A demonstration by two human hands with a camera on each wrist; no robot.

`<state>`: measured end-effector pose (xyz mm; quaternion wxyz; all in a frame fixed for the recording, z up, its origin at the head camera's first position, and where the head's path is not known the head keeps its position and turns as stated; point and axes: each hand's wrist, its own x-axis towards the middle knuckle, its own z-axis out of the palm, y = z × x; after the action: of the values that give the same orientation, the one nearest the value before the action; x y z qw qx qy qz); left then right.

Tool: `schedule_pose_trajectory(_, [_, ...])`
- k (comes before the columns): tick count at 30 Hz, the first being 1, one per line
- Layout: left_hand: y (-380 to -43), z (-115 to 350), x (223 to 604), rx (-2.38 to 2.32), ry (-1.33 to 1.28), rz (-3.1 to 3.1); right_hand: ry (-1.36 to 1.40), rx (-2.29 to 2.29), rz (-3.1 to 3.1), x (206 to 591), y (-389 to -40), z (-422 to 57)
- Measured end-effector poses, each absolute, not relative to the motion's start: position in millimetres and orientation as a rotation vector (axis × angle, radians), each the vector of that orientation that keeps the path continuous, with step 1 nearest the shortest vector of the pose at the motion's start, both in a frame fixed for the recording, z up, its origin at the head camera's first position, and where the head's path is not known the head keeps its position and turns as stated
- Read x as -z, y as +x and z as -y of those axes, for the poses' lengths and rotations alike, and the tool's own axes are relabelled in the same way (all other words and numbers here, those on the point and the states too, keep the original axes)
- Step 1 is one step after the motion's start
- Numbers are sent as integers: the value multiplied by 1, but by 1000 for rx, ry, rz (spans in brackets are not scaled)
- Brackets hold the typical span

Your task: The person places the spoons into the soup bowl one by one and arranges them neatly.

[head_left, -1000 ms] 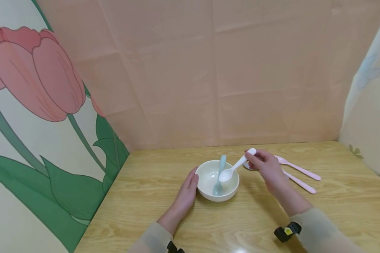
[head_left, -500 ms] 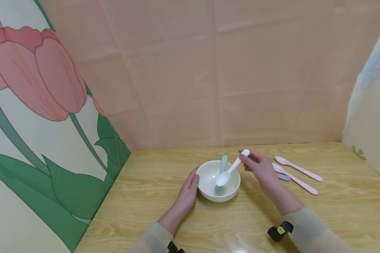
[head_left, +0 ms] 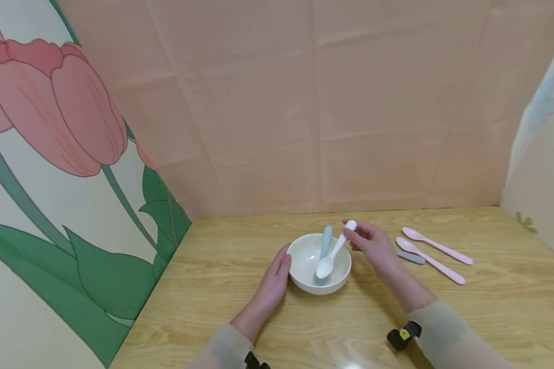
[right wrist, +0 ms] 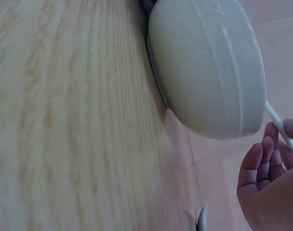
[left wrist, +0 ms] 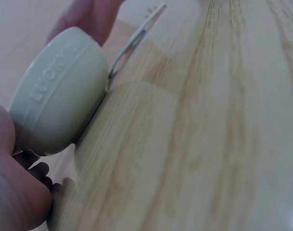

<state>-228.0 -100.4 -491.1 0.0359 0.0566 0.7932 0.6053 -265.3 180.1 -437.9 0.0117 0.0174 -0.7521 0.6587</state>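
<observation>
Cupping the outer wall of a cream-white bowl (head_left: pixel 313 290) at its left side, the left hand (head_left: pixel 273 272) is grasping it, with the thumb lying along the near side. The right hand (head_left: pixel 373 247) is pinching the handle of a white spoon (head_left: pixel 338 248) near its top end, thumb against fingers. This spoon is slanting down to the left across the bowl's far right rim, its scoop hanging within the opening; whether it is touching the inside cannot be told.

A light blue spoon (head_left: pixel 327 239) is leaning in the bowl, its handle sticking up past the far rim and its scoop lying partly hidden behind the white one. The bowl itself is standing upright on the wood-grained desk (head_left: pixel 332 333), between the two hands, and its outer wall is showing raised letters reading "LUCKY" in the left wrist view.

To the right of the bowl, two pink spoons (head_left: pixel 436 264) are lying side by side, well apart from it, their handles pointing to the right and toward the person. A grey piece (head_left: pixel 411 257), partly hidden by the right hand, is resting just by the nearer pink one. Behind the desk, a plain pinkish-brown sheet (head_left: pixel 304 113) is hanging.
</observation>
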Motion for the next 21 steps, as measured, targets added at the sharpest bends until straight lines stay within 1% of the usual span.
schedule_pose_trajectory(15, [-227, 102, 492, -1853, 167, -2429, 33, -2024, 2429, 447, -275, -171])
schedule_pose_trajectory(21, [-227, 101, 491, -1852, 162, -2427, 75, -1987, 2487, 449, -276, -170])
